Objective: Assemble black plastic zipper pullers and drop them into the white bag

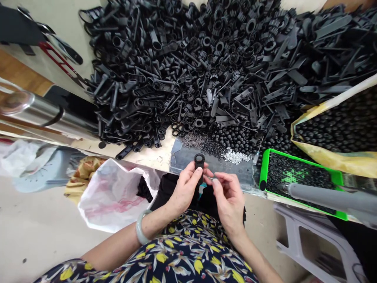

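Note:
My left hand (pixel 186 188) is closed around a black plastic part with a ring-shaped top (pixel 199 158), held upright at the table's front edge. Just to its right, my right hand (pixel 229 196) pinches a small, thin silvery pin (pixel 211 179) between thumb and fingertips, close to the black part. Beyond both hands lies a pile of short silvery pins (pixel 236 156) on a dark mat (pixel 188 155). Beside the pins are tiny dark pieces (pixel 196 142) and round black balls (pixel 232 137). The lower end of the black part is hidden by my fingers.
Large heaps of black plastic parts (pixel 141 70) cover the table's back. At right stand a green tray (pixel 265 169) of small black pieces and a yellow-edged sack (pixel 324 151) of balls. A steel flask (pixel 38 108) lies left; a white bag (pixel 103 208) hangs below the edge.

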The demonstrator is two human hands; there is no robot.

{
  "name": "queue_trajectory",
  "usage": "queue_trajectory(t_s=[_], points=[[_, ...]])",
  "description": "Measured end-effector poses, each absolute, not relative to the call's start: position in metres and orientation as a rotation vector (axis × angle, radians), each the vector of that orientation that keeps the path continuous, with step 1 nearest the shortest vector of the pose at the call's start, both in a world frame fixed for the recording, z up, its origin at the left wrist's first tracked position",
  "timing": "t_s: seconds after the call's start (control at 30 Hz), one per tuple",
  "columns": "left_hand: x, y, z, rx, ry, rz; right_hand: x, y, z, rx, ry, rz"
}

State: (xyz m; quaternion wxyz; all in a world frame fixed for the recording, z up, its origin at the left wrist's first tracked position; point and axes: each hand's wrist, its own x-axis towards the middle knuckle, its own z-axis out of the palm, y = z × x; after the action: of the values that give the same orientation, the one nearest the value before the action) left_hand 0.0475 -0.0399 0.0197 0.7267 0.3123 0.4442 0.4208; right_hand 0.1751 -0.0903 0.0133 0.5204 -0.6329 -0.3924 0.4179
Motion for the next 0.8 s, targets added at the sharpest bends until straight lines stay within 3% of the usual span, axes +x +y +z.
queue_trajectory(t_s=[0.07, 0.2, 0.33, 0.5, 0.57, 0.63, 0.8], points=[[0.045, -0.039, 0.021, 0.704, 0.956, 0.882, 0.183, -0.082, 0.017, -1.523, -0.987, 0.932], [0.038, -0.036, 0.023, 0.639, 0.924, 0.856, 0.191, -0.067, 0.02, -1.436, -0.891, 1.121], [0.035, -0.026, 0.034, 0.536, 0.912, 0.989, 0.19, -0.065, 0.019, -1.395, -0.775, 1.173], [0.039, -0.026, 0.042, 0.613, 0.845, 0.898, 0.179, -0.067, 0.013, -1.156, -0.607, 1.645], [0.034, -0.026, 0.034, 0.743, 0.828, 0.833, 0.182, -0.066, 0.009, -1.145, -0.608, 1.665], [0.022, -0.022, 0.021, 0.919, 0.85, 0.86, 0.194, -0.063, 0.004, -1.275, -0.799, 1.454], [-0.003, -0.003, 0.0, 1.24, 1.085, 1.158, 0.227, -0.046, -0.015, -1.584, -1.798, 0.528]])
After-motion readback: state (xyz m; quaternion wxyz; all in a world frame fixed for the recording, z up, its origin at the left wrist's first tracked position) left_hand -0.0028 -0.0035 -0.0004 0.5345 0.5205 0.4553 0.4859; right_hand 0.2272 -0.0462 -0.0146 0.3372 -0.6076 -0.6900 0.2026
